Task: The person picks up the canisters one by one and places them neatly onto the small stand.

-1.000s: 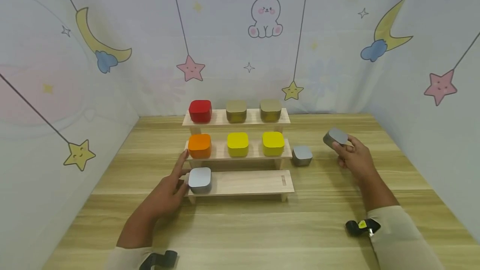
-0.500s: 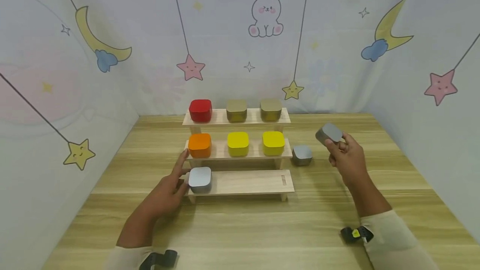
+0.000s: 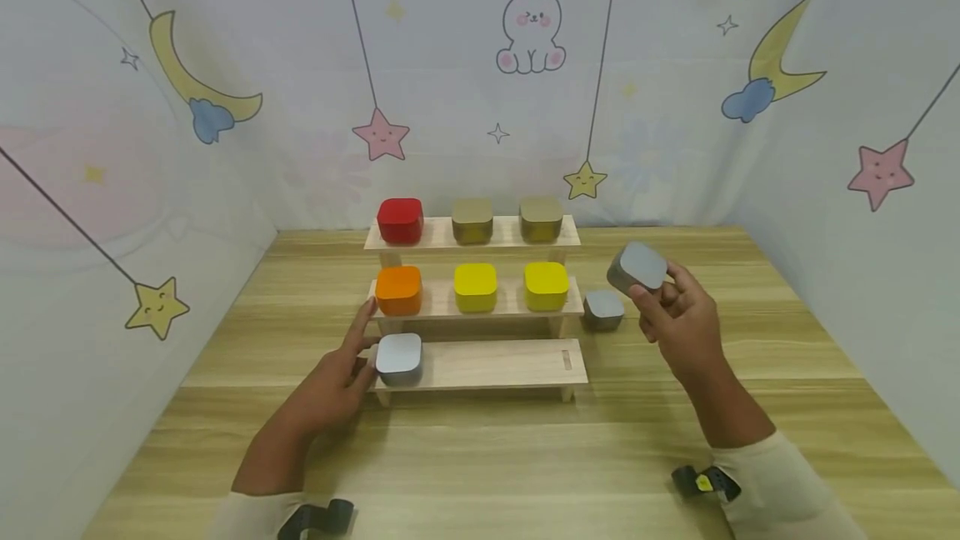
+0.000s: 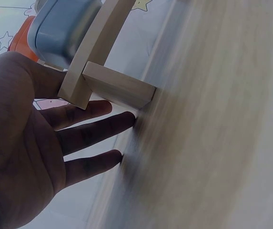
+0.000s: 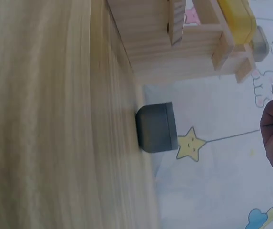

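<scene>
My right hand (image 3: 686, 332) pinches a small grey rounded-square tin (image 3: 637, 267) above the table, right of a three-tier wooden rack (image 3: 495, 363). The tin is tilted. Below and left of it, a second grey tin (image 3: 603, 310) stands on the table against no shelf; the right wrist view shows its lid seam. At the left end of the bottom tier sits a third grey tin (image 3: 400, 359). Beside that end is my left hand (image 3: 333, 390), thumb by the board. In the left wrist view its fingers (image 4: 98, 129) are extended, tips near the tabletop.
On the middle tier stand an orange tin (image 3: 399, 290) and two yellow tins (image 3: 476, 287). The top tier bears a red tin (image 3: 401, 222) and two olive-gold tins (image 3: 472, 221). A patterned cloth (image 3: 480, 90) hangs behind the wood-grain table (image 3: 480, 473).
My right hand has carried the held grey tin leftward and slightly up, toward the rack. The left hand has stayed in place.
</scene>
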Demonstrator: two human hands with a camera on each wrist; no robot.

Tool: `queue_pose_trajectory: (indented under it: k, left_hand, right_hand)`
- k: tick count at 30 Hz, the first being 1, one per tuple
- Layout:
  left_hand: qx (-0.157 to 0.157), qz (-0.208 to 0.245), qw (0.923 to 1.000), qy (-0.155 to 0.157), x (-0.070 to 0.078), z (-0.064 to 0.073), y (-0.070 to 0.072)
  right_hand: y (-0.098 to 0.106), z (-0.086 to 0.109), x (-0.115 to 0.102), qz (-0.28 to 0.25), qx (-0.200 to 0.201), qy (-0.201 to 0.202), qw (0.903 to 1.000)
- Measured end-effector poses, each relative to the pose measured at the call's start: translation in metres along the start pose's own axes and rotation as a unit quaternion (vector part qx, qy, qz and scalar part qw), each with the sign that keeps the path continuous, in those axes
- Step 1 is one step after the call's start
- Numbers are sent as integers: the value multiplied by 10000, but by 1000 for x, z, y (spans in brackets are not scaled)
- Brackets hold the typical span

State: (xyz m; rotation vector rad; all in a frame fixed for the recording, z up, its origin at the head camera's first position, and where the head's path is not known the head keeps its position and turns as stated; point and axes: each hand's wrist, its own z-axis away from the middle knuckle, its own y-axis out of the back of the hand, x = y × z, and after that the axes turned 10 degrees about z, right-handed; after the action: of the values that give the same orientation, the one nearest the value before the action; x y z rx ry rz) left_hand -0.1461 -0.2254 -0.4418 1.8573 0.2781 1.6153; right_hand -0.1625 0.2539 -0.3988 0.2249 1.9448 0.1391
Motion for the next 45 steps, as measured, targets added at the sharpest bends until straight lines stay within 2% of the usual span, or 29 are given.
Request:
queue_pose_trajectory:
  k: [4, 8, 11, 14, 18, 22, 27, 31, 35, 41, 45]
  left_hand:
    - [11, 13, 10000, -77, 0, 0, 0]
    - [13, -12, 10000, -79, 0, 0, 0]
    - [15, -19, 10000, -66, -1, 0, 0]
    - [20, -5, 10000, -82, -1, 0, 0]
    - [22, -1, 9999, -108, -3, 0, 0]
    - [21, -8, 10000, -91, -2, 0, 0]
    - [5, 13, 10000, -92, -2, 0, 0]
    - [28, 4, 9999, -143, -3, 0, 0]
    - [31, 17, 9998, -170, -3, 0, -1]
    - [45, 31, 9999, -104, -2, 1, 0]
    - [63, 29, 9999, -117, -2, 0, 0]
  right_hand:
    - [-8, 4, -6, -81, -34, 165, 9998]
    - [-16, 7, -11, -52, -228, 500, 9985]
    - [-23, 10, -13, 71, -432, 760, 9961]
    - [-28, 14, -16, 345, -609, 849, 9939]
    - [-37, 21, -18, 725, -1027, 841, 9885]
    - [-47, 26, -16, 868, -1529, 889, 9804]
    - [-60, 29, -14, 1010, -1940, 949, 9712]
    - [-69, 33, -15, 1078, -2175, 800, 9668]
    - [-78, 34, -20, 1072, -2501, 455, 9612]
    - [-91, 30, -27, 1174, -3166, 59, 9412]
    - [-97, 25, -32, 1501, -3375, -120, 9292]
